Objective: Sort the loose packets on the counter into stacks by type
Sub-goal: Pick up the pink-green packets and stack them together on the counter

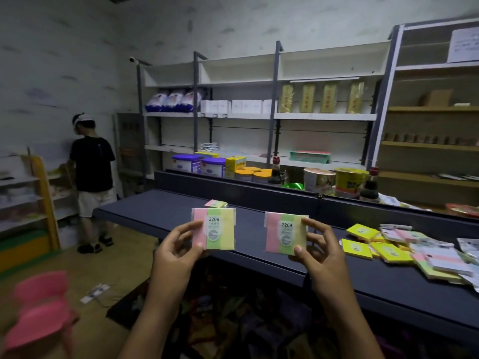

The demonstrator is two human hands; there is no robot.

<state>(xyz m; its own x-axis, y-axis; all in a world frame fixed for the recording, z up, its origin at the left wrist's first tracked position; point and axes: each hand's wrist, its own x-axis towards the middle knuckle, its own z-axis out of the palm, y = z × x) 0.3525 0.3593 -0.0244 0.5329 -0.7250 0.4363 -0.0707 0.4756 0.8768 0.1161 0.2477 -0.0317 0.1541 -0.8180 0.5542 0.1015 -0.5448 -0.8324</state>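
Packets labelled "2209": left hand point(178, 251) pinches one point(214, 228), right hand point(317, 251) pinches another point(285, 233).

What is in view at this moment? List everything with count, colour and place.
Held packets: two, pink-green-yellow stripes, labelled 2209, one in each hand.
Small packet: one, same stripes, on the counter behind the left one.
Loose pile: count unclear, yellow and pastel packets, counter right.
Counter: one, dark blue-grey, centre.
Tubs: two, white with purple lids, behind the counter.
Shelving: white, back wall, holding bags and boxes.
Stool: pink, blurred, bottom left.
Person: one, black shirt, far left, facing away.
Left hand: pinches the left packet.
Right hand: pinches the right packet.
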